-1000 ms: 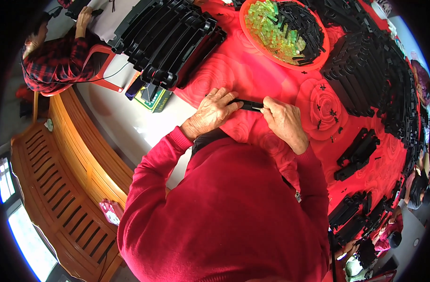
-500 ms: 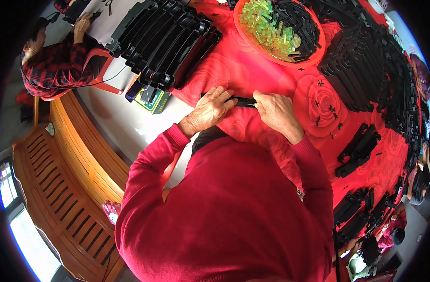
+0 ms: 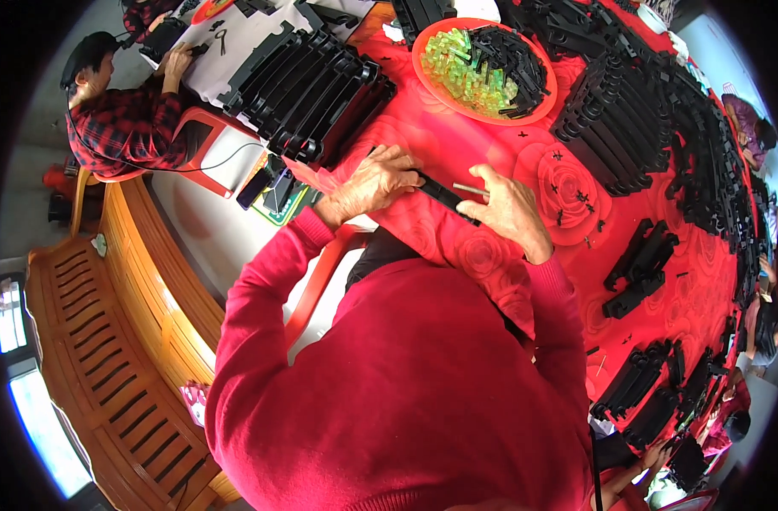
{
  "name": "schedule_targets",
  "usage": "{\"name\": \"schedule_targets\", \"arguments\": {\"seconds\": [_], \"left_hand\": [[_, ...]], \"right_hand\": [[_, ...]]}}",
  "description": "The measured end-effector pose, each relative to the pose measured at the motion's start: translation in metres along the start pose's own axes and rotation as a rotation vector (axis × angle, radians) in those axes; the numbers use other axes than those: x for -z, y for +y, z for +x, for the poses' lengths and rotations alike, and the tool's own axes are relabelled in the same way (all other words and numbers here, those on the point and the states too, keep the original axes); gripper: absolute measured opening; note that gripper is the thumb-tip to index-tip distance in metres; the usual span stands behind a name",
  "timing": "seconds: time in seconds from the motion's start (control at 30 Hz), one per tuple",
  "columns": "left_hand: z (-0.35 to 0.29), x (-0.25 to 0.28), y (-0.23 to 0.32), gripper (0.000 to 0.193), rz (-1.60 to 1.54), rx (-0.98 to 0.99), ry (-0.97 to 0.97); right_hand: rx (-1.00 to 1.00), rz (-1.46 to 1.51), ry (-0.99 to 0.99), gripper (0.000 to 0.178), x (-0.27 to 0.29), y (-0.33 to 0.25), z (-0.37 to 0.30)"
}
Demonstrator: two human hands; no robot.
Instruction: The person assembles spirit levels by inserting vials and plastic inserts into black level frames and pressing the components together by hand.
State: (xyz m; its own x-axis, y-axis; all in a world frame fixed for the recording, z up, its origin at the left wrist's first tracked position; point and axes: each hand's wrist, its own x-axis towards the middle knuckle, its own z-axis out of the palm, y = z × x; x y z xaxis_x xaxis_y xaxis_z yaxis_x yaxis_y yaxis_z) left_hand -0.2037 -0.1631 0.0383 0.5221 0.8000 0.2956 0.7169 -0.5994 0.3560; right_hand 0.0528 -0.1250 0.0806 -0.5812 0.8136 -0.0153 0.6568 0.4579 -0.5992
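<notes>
My left hand (image 3: 377,180) grips the left end of a long, narrow black plastic piece (image 3: 440,198) just over the near edge of the red table. The piece slants down to the right. My right hand (image 3: 510,213) is at its right end, the thumb close to or touching it. A thin, light metal rod (image 3: 469,188) sticks out leftward from between the right thumb and forefinger, above the black piece. Its other end is hidden in my palm. Whether the right fingers also press on the black piece, I cannot tell.
An orange-red basin (image 3: 420,72) holds yellow-green clear pieces and small black parts. Stacked black plastic frames (image 3: 308,94) stand left, more black parts (image 3: 619,128) right. Tiny black bits (image 3: 572,192) lie on the rose-patterned cloth. A person (image 3: 121,128) sits beyond the wooden bench (image 3: 121,366).
My right hand has opened its grip somewhat and the metal rod now shows. The black piece has tilted, its right end lower. The whole view has shifted slightly.
</notes>
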Motion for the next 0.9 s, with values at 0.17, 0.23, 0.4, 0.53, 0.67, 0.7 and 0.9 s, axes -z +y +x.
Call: {"name": "schedule_targets", "arguments": {"seconds": [0.17,0.23,0.4,0.53,0.67,0.7,0.9], "left_hand": [[0.024,-0.011,-0.01,0.02,-0.044,-0.155,-0.061],[0.027,-0.015,-0.015,0.023,-0.02,-0.164,-0.099],[0.026,-0.013,-0.012,0.024,-0.008,-0.16,-0.011],[0.009,-0.008,0.023,0.024,0.025,0.18,0.302],[-0.004,-0.025,0.066,0.028,-0.279,0.722,0.29],[-0.004,-0.033,0.07,0.03,-0.29,0.724,0.252],[0.006,-0.04,0.075,0.03,-0.163,0.74,0.136]], "right_hand": [[-0.018,0.074,-0.036,0.033,-0.033,0.016,-0.015],[-0.07,0.035,0.0,0.028,-0.04,0.002,-0.019],[-0.149,0.047,0.091,0.03,-0.06,-0.012,-0.022],[-0.224,0.26,0.119,0.029,-0.071,-0.01,-0.022],[-0.239,0.455,0.139,0.025,-0.072,-0.006,-0.025],[-0.209,0.513,0.175,0.02,-0.078,0.0,-0.026],[-0.189,0.885,0.282,0.011,-0.087,0.019,-0.04]]}}
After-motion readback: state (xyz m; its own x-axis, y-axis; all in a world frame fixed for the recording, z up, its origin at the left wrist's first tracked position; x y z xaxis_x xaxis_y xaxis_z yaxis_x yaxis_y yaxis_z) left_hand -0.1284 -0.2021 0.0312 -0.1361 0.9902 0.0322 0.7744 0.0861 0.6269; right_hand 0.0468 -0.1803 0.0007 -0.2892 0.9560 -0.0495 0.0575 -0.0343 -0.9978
